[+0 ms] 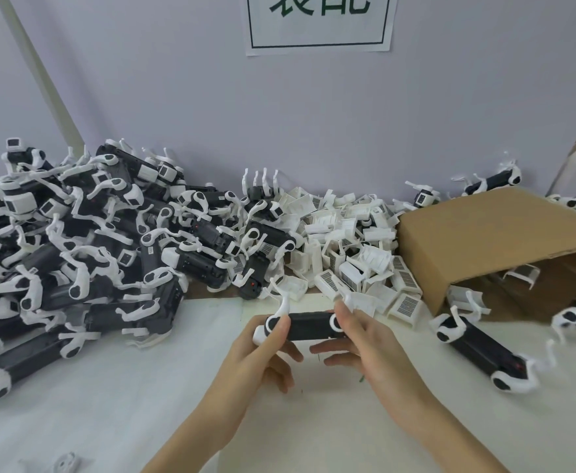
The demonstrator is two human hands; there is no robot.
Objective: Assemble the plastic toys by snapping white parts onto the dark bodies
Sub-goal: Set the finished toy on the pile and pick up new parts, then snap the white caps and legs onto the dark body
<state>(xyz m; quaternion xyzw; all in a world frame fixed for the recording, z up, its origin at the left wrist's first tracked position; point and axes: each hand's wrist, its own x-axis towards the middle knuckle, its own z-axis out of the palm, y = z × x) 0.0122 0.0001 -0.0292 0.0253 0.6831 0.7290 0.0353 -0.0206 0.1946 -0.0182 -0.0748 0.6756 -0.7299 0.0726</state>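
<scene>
We see one dark toy body (308,325) held level above the white table (116,397), just in front of the heap of loose white parts (351,247). Our left hand (262,353) grips the body's left end with its thumb over the white leg piece (278,314) there, and our right hand (365,339) grips the right end with fingers curled beneath. Left of the white parts lies a big pile of toys (75,240); right of them a tipped cardboard box (498,247), with another toy (484,353) just before the box.
</scene>
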